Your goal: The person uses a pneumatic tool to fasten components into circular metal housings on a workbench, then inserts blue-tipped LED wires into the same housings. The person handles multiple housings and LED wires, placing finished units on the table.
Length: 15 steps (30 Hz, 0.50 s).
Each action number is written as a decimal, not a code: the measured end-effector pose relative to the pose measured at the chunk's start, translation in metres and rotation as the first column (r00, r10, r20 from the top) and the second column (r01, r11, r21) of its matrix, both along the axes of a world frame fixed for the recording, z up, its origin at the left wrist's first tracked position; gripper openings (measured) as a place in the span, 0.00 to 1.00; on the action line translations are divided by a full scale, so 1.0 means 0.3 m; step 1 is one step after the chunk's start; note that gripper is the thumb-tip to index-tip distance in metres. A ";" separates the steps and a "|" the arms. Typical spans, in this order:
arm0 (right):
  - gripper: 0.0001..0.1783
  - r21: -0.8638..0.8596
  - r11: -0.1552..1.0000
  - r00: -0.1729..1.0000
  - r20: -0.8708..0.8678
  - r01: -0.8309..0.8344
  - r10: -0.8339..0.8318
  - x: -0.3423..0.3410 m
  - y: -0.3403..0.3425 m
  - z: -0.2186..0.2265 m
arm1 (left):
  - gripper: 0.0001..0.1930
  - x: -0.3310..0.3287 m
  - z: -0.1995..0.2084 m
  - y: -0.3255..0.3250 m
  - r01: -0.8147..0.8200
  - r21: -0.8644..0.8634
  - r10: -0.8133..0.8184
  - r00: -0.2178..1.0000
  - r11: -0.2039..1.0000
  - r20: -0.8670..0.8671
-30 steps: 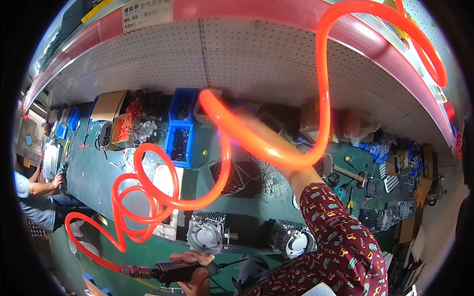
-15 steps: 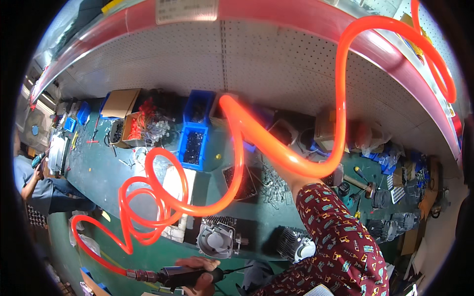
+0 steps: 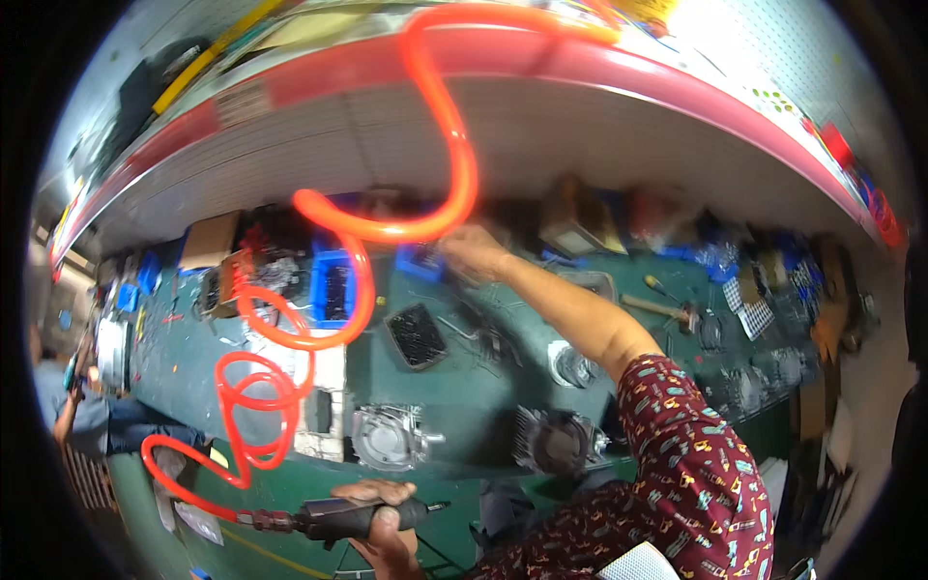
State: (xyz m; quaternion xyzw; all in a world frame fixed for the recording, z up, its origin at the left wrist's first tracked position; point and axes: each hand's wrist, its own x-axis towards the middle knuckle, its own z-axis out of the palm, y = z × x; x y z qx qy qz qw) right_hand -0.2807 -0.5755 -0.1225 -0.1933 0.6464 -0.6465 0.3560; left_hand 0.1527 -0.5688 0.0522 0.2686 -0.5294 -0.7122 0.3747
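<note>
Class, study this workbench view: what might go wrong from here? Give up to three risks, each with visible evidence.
1. The looping orange hose might snag on something as the tool moves.
2. The left hand alone grips the tool, so it might slip or swing its exposed bit.
3. The right hand, reaching by a blue bin, might knock it.

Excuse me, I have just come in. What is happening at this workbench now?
A person's left hand grips a dark cylindrical power tool on a coiled, glossy orange-red hose, its tip apart from the work. The right hand reaches across the green workbench to a small blue plastic bin; blur hides whether it holds anything. Two silver-grey, finned metal housings, one on the left and one on the right, sit near the front edge, untouched.
</note>
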 end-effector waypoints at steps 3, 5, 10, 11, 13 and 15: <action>0.07 -0.076 0.987 0.987 0.089 0.139 -0.132 0.188 0.398 0.215 | 0.21 -0.027 -0.035 0.058 0.054 -0.098 -0.062 0.995 0.994 -0.083; 0.07 -0.148 0.978 0.978 0.168 0.149 -0.124 0.285 0.649 0.271 | 0.25 -0.023 -0.073 0.097 0.145 -0.039 -0.150 0.965 0.989 -0.217; 0.13 -0.253 0.895 0.867 0.440 0.368 -0.233 0.611 1.297 0.322 | 0.12 -0.144 0.025 0.435 0.314 0.082 -0.220 0.806 0.946 -0.549; 0.12 -0.272 0.875 0.838 0.495 0.401 -0.230 0.652 1.404 0.317 | 0.11 -0.181 0.030 0.493 0.331 0.099 -0.214 0.783 0.939 -0.584; 0.11 -0.362 0.801 0.769 0.613 0.476 -0.180 0.730 1.592 0.260 | 0.10 -0.260 0.050 0.663 0.290 0.082 -0.188 0.783 0.953 -0.593; 0.11 -0.395 0.766 0.738 0.659 0.507 -0.149 0.797 1.771 0.207 | 0.09 -0.311 0.049 0.847 0.349 0.162 -0.186 0.774 0.923 -0.605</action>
